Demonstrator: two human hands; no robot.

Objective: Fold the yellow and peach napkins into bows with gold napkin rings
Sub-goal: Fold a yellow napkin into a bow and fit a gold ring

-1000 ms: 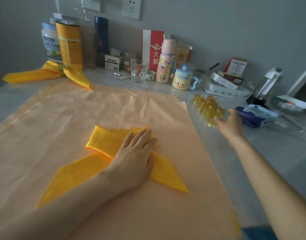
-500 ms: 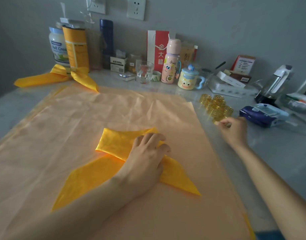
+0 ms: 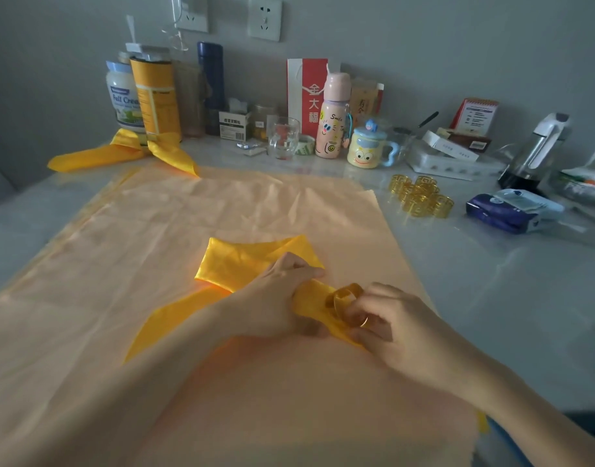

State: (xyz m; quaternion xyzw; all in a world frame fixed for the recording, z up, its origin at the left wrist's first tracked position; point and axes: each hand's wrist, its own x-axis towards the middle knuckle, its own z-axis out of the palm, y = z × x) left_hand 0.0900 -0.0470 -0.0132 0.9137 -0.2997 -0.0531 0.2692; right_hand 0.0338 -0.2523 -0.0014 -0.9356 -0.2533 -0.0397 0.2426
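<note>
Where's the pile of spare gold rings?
In the head view, the rings sit right of the peach cloth, between the yellow mug and the blue tissue pack.

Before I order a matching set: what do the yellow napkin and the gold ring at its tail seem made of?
Yellow napkin: satin-like cloth, glossy, with a soft sheen along its folds. Ring: shiny gold-coloured metal or plated plastic, cannot tell which; its band glints.
</note>
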